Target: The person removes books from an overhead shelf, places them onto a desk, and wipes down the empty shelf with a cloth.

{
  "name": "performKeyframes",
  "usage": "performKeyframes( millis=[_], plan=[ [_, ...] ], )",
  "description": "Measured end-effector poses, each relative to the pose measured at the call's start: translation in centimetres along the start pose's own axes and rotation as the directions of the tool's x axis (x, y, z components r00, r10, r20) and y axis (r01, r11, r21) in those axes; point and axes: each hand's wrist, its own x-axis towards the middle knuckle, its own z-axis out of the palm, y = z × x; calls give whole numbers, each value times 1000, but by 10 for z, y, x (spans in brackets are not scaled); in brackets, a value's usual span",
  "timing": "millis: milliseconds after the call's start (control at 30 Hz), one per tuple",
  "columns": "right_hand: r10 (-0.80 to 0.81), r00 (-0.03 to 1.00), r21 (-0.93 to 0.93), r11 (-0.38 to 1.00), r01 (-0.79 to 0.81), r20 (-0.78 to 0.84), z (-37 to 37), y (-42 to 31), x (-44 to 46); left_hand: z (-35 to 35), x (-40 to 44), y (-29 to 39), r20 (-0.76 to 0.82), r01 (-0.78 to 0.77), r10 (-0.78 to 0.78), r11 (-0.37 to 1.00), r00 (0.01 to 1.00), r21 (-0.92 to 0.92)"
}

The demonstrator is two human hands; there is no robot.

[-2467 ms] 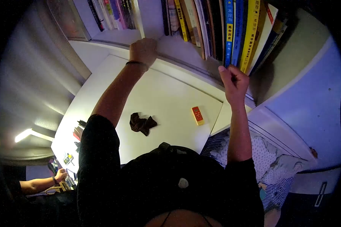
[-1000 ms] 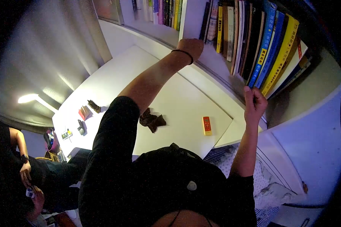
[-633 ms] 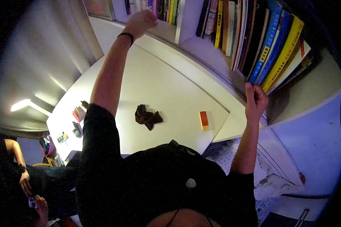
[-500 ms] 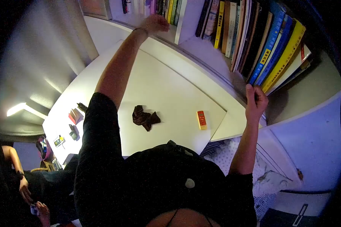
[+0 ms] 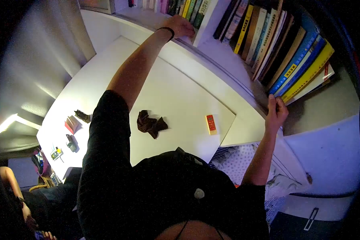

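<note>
Blue-spined, yellow-labelled paper book [image 5: 299, 63]: right compartment, white bookshelf [image 5: 226, 54] | long axis slants up-rightward from your right hand [image 5: 277, 113], nearer than your left hand [image 5: 181, 27] | both loosely curled, hold undeterminable.

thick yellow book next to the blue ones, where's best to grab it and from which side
Probably the lower spine of the thick yellow book, pinched across its width from the open front of the shelf. The spine faces out, its lower end nearest the right hand; a blue book and a white book lean close on either side, leaving little cover to grip.
</note>
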Motion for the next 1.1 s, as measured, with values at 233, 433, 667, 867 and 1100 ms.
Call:
performKeyframes(
  millis=[233, 433, 667, 867, 1100],
  plan=[
    [-14, 999, -68, 998, 16, 31, 0, -3, 3, -17, -36, -15, -228, -26, -116, 842, 967, -539],
    [-51, 998, -69, 996, 54, 38, 0, 4, 4, -10, -147, -36, -461, -36, -397, 726, 794, -687],
    [12, 1000, -218, 976, -6, 26, -11, 26, 2, 71, -351, -57, -81, 367, -661, 508, 746, -779],
    [-50, 997, -173, 983, 59, 60, -29, 69, 19, 96, -479, -64, -6, 625, -919, 274, 395, -731],
    [67, 995, -266, 960, -84, -73, -10, 43, 19, 101, -560, -124, -223, 769, -974, 117, -34, -628]
  ],
)
